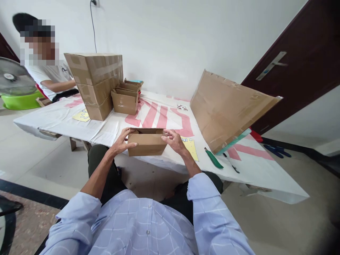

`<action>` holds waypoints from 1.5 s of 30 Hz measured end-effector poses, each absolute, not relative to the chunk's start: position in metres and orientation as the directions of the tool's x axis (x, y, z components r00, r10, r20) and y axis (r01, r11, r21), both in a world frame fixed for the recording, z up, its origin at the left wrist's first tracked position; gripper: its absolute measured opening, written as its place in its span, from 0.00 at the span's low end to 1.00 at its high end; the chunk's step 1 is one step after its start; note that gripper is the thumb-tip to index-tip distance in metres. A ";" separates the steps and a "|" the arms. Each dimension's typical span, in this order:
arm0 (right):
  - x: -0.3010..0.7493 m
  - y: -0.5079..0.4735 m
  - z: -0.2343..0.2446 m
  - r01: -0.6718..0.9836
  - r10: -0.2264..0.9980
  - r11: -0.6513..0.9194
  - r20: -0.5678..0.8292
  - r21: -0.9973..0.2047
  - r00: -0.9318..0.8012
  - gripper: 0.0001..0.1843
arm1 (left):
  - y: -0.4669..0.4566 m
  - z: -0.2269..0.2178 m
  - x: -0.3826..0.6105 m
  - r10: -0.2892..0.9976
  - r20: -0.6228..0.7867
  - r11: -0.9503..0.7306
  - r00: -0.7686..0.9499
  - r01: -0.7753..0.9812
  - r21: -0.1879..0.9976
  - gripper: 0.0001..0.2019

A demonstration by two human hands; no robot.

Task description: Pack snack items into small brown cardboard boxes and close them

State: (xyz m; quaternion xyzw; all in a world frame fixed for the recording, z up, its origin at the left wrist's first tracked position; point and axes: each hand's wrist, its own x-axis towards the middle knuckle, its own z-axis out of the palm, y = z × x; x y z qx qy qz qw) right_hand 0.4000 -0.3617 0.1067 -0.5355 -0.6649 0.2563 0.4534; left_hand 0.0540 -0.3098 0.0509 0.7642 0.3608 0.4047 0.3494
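Between my hands is a small brown cardboard box [147, 145], its top open, at the front edge of the table. My left hand [122, 142] grips its left end, thumb on the near wall and fingers at the far side. At the right end my right hand [174, 141] holds it in the same way, thumb against the near wall. A yellow printed sheet [191, 148] lies partly under my right wrist. Further right on the cloth are a green utility knife [214, 158] and a dark pen [231, 163].
Stacked taped cartons [99, 85] stand at the left, with several small open boxes [124, 101] beside them. A large cardboard sheet [225, 109] leans upright at the right. Across the table's left end sits another person [53, 81]. Blue gloves [277, 151] lie on the floor.
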 end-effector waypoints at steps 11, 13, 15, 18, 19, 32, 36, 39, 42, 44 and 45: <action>0.403 -0.355 0.112 0.294 0.982 0.171 0.187 -0.940 0.026 0.28 | -0.311 0.046 0.053 0.821 0.396 -0.523 0.411 0.265 0.810 0.39; 0.401 -0.353 0.115 0.264 0.987 0.150 0.160 -0.953 0.019 0.27 | -0.311 0.047 0.053 0.823 0.390 -0.518 0.413 0.263 0.814 0.40; 0.400 -0.352 0.118 0.249 0.987 0.151 0.158 -0.957 0.008 0.24 | -0.312 0.048 0.053 0.826 0.383 -0.511 0.414 0.261 0.819 0.40; 0.399 -0.353 0.123 0.232 0.983 0.178 0.183 -0.956 0.003 0.22 | -0.313 0.050 0.054 0.829 0.376 -0.502 0.415 0.254 0.827 0.39; 0.398 -0.354 0.125 0.227 0.982 0.185 0.191 -0.956 0.006 0.22 | -0.313 0.051 0.054 0.829 0.373 -0.499 0.415 0.251 0.829 0.39; 0.402 -0.354 0.127 0.334 0.954 0.252 0.291 -0.908 0.070 0.21 | -0.314 0.055 0.060 0.866 0.342 -0.452 0.365 0.275 0.849 0.33; 0.404 -0.354 0.130 0.305 0.968 0.224 0.247 -0.926 0.041 0.22 | -0.313 0.054 0.061 0.866 0.346 -0.453 0.362 0.273 0.848 0.33; 0.408 -0.355 0.133 0.232 0.981 0.188 0.192 -0.954 -0.009 0.20 | -0.312 0.053 0.060 0.863 0.345 -0.456 0.369 0.275 0.846 0.32; 0.412 -0.354 0.132 0.179 0.987 0.144 0.128 -0.973 -0.099 0.24 | -0.313 0.054 0.061 0.867 0.345 -0.452 0.360 0.277 0.848 0.32; 0.414 -0.351 0.129 0.188 0.986 0.126 0.102 -0.974 -0.132 0.23 | -0.314 0.056 0.063 0.870 0.344 -0.445 0.352 0.264 0.856 0.33; 0.415 -0.349 0.127 0.203 0.986 0.126 0.101 -0.971 -0.130 0.21 | -0.315 0.057 0.064 0.871 0.343 -0.442 0.352 0.255 0.860 0.33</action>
